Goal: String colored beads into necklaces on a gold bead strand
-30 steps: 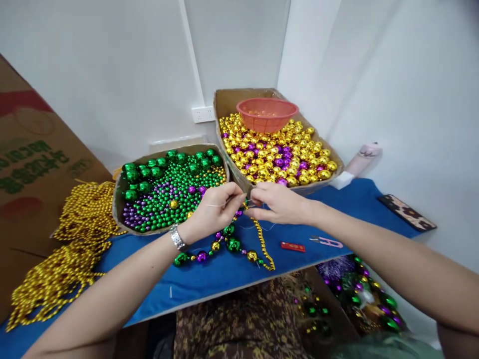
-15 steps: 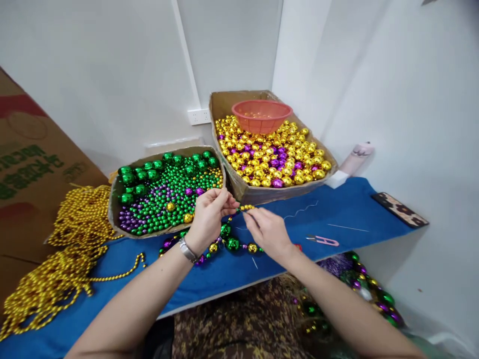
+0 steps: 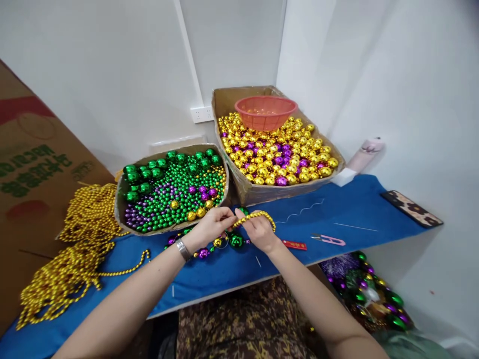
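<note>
My left hand (image 3: 213,225), with a metal watch (image 3: 183,249) on its wrist, is pinched at the near end of a short gold bead strand (image 3: 258,214). That strand curves over the fingers of my right hand (image 3: 261,234), which is closed around part of it. My two hands meet fingertip to fingertip above the table's front half. Below them lies a garland of green, purple and gold balls, with a large green ball (image 3: 236,241) and a purple ball (image 3: 203,253) showing; my hands hide part of it.
Behind stand a box of green and purple beads (image 3: 117,212) and a box of gold balls (image 3: 258,195) holding a red basket (image 3: 266,119). Gold bead strands (image 3: 71,269) heap at left. Pink thread snips (image 3: 331,240), a red packet (image 3: 295,245) and a phone (image 3: 411,207) lie right.
Both hands have come slightly lower. More of the gold bead strand now shows, looped over my right hand. The whole view has shifted a little, and the red packet is more exposed.
</note>
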